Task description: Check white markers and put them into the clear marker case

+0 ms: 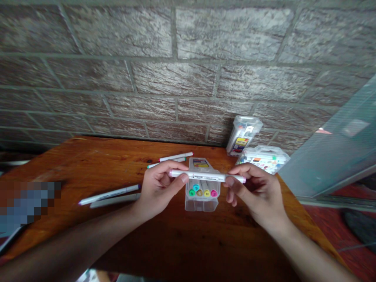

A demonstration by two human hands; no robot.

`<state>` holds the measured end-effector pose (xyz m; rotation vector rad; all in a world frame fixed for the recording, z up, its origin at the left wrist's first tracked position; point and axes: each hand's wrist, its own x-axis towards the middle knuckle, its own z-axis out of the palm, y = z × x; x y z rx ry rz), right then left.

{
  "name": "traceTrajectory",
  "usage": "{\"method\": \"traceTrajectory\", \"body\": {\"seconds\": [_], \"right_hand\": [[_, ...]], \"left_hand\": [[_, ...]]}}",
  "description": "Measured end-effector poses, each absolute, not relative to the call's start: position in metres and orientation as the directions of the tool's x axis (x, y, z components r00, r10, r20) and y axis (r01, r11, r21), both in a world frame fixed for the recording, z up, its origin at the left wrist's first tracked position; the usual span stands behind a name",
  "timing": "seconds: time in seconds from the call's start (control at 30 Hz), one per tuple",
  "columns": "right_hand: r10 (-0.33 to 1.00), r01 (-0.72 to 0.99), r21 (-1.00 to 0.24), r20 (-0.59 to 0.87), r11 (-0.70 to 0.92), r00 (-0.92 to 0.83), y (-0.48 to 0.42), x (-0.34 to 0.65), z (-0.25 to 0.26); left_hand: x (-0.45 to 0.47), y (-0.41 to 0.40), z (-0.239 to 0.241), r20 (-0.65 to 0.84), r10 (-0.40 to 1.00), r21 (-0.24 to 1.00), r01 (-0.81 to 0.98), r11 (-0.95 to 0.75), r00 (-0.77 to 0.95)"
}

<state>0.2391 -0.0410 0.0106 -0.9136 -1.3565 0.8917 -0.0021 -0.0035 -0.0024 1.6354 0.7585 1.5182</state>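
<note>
A white marker pen with pinkish ends (207, 177) is held level between my two hands, above the table. Thumb and fingers of my left hand (163, 188) pinch its left end. My right hand (257, 190) pinches it near the right cap. Behind and below it lies a clear plastic marker case (201, 204) with its lid open. Several markers (206, 192) rest inside, showing green, blue, brown, yellow and pink round ends. The held pen hides part of the case.
Left of my left hand lie a purple-tipped marker (109, 195) and a pale one (114, 199). A red-ended marker (176, 156) and a green-ended one (167, 162) lie near the wall. Two clear cases, one upright (243, 135) and one with a handle (264, 158), stand at back right.
</note>
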Motion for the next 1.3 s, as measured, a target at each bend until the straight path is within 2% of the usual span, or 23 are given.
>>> {"method": "traceTrajectory", "body": {"seconds": [0.37,0.57,1.3], "right_hand": [[0.911,0.031,-0.911,0.412,0.411,0.026,-0.040,0.238,0.011],[0.938,0.023,-0.940,0.342,0.341,0.050,-0.047,0.234,0.019],[0.930,0.015,-0.932,0.361,0.361,0.061,-0.048,0.234,0.018]], "left_hand": [[-0.002,-0.005,0.000,0.552,0.821,0.833,-0.110,-0.541,0.144],[-0.001,-0.004,-0.001,0.565,0.812,0.824,-0.142,-0.548,0.144],[-0.002,-0.003,-0.004,0.583,0.801,0.812,-0.134,-0.568,0.137]]}}
